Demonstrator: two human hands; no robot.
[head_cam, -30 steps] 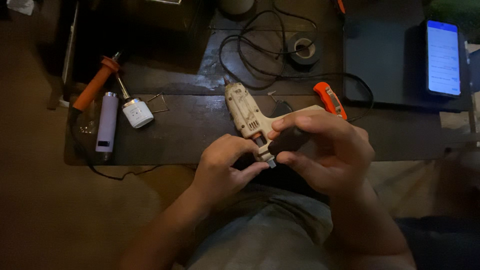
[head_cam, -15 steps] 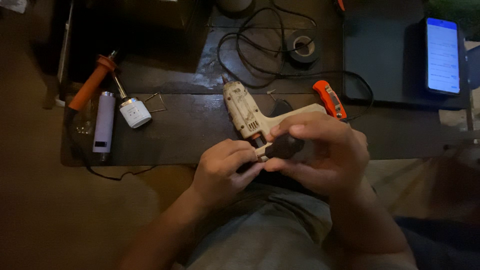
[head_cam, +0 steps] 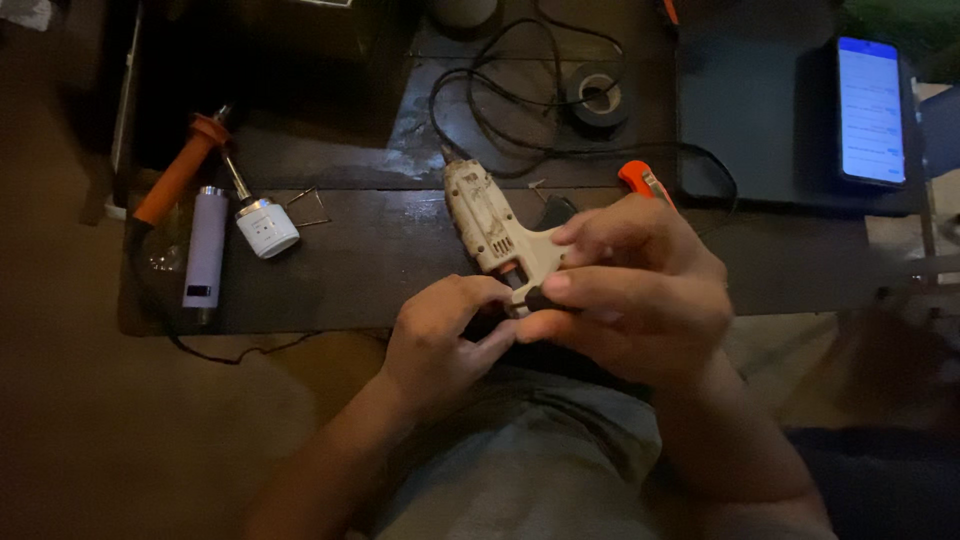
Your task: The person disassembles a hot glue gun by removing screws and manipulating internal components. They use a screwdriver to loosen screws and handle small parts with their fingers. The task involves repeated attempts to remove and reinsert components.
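Dim light falls on a dark wooden bench [head_cam: 330, 290] strewn with cable. Your right hand [head_cam: 640, 295] is closed around the handle of the glue gun [head_cam: 495, 225], held just above the bench edge with its nozzle pointing away. Your left hand [head_cam: 445, 335] pinches at the trigger area with curled fingers. It looks like a light, rigid plastic shell (grimy, so probably not slippery); the handle seems the safest grip, away from the nozzle.

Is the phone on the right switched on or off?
On: the phone lies face up on the dark laptop, and its screen glows bright blue-white with lines of content.
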